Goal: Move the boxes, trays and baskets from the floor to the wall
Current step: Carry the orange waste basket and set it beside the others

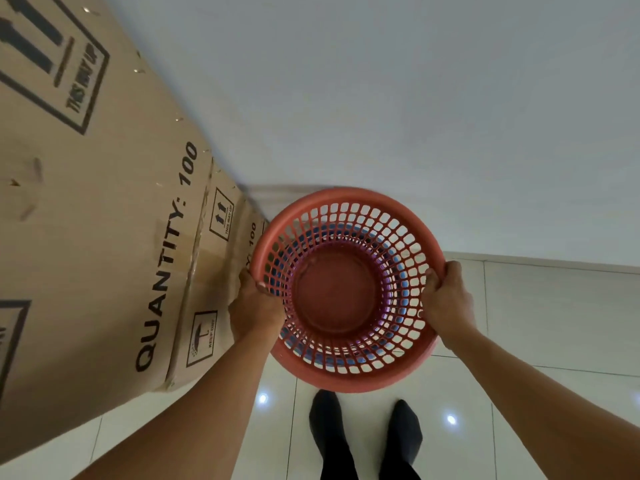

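A round red plastic basket (346,199) with a lattice wall is seen from above, close to the white wall (415,98). Blue and purple lattice shows through its holes, so other baskets seem nested under it. My left hand (254,306) grips its rim on the left side. On the right side my right hand (448,299) grips the rim, thumb inside. I cannot tell whether the basket rests on the floor or hangs just above it.
Tall stacked cardboard boxes (104,220) printed "QUANTITY: 100" stand against the wall on the left, touching distance from my left hand. My feet in dark socks (363,434) stand on the glossy white tiled floor (554,323) just behind the basket.
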